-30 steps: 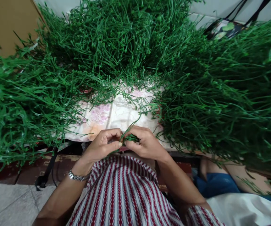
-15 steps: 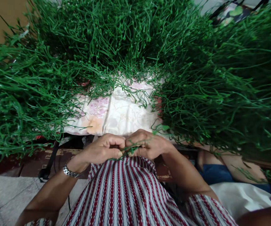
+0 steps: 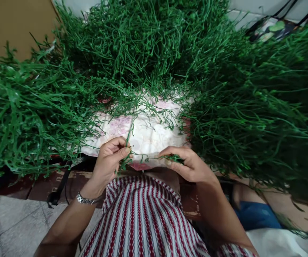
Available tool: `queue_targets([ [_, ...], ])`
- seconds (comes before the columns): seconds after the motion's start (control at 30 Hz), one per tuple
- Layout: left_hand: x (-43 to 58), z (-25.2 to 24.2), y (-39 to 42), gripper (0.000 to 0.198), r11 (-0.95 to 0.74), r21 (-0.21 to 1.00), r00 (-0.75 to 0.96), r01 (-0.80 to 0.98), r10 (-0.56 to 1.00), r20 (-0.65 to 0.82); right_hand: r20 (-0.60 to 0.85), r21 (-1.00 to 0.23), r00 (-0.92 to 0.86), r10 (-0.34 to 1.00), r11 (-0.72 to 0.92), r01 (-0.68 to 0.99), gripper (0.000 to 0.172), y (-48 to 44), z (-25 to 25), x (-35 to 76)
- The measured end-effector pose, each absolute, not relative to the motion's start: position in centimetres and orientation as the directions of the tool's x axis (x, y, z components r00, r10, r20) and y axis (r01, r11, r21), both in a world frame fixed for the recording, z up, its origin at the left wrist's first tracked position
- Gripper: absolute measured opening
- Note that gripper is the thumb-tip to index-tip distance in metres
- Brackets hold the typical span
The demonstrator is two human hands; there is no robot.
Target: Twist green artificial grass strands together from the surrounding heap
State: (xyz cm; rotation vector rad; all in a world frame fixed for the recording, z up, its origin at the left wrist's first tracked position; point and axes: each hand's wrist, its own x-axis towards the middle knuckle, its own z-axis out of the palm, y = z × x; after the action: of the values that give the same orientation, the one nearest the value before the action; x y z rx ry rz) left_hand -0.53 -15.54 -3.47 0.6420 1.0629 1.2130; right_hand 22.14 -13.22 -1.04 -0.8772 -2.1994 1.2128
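My left hand [image 3: 113, 157] pinches thin green stems [image 3: 128, 137] between thumb and fingers, with some hanging below the palm. Opposite it, my right hand [image 3: 187, 162] is closed on a small bunch of green stems [image 3: 174, 157]. A thin strand stretches across the gap between the two hands. Both hands are over the near edge of a pale floral cloth [image 3: 154, 137], where a few loose stems lie. Large green heaps surround the cloth: one on the left [image 3: 22, 107], one at the back [image 3: 143, 39] and one on the right [image 3: 250, 107].
Below the cloth runs a worn reddish-brown wooden edge [image 3: 79, 178], with a dark strap [image 3: 63, 182] hanging at its left. Another person's legs in blue shorts [image 3: 256, 214] are at the lower right. A patterned bag [image 3: 272, 28] sits at the back right.
My hands were together at the front of my striped garment and have moved apart, left and right, each with stems. The view has shifted slightly.
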Motion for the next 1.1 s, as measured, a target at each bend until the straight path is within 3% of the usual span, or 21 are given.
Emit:
queue_targets([
  [0.2,1.4,-3.6,-15.8,0.017,0.189,0.863,-0.074,-0.469,0.965,-0.251,0.09,-0.846,-0.473,0.876,0.318,0.428,0.028,-14.1,-1.8,18.3],
  [0.4,2.7,-4.1,-16.1,0.014,0.066,0.938,-0.096,-0.341,0.99,-0.105,-0.039,-0.892,-0.485,0.873,0.189,0.412,0.026,-14.4,-2.7,16.7],
  [0.57,2.3,-4.0,-16.0,0.015,0.135,0.886,0.005,-0.444,0.989,-0.148,-0.062,-0.886,-0.487,0.871,0.177,0.429,0.021,-14.5,-2.7,17.1],
  [0.77,2.2,-3.4,-16.3,0.014,0.184,0.845,0.006,-0.502,0.978,-0.209,-0.014,-0.952,-0.598,0.801,0.173,0.253,0.019,-14.2,-3.0,17.4],
  [1.0,2.1,-2.6,-16.6,0.009,0.212,0.778,0.093,-0.591,0.976,-0.195,-0.117,-0.969,-0.62,0.776,-0.226,-0.099,0.034,-14.6,-4.1,16.7],
  [1.1,1.9,-2.6,-16.5,0.01,0.278,0.731,0.168,-0.623,0.96,-0.222,-0.134,-0.948,-0.616,0.776,-0.281,-0.147,0.037,-14.9,-4.3,16.5],
])
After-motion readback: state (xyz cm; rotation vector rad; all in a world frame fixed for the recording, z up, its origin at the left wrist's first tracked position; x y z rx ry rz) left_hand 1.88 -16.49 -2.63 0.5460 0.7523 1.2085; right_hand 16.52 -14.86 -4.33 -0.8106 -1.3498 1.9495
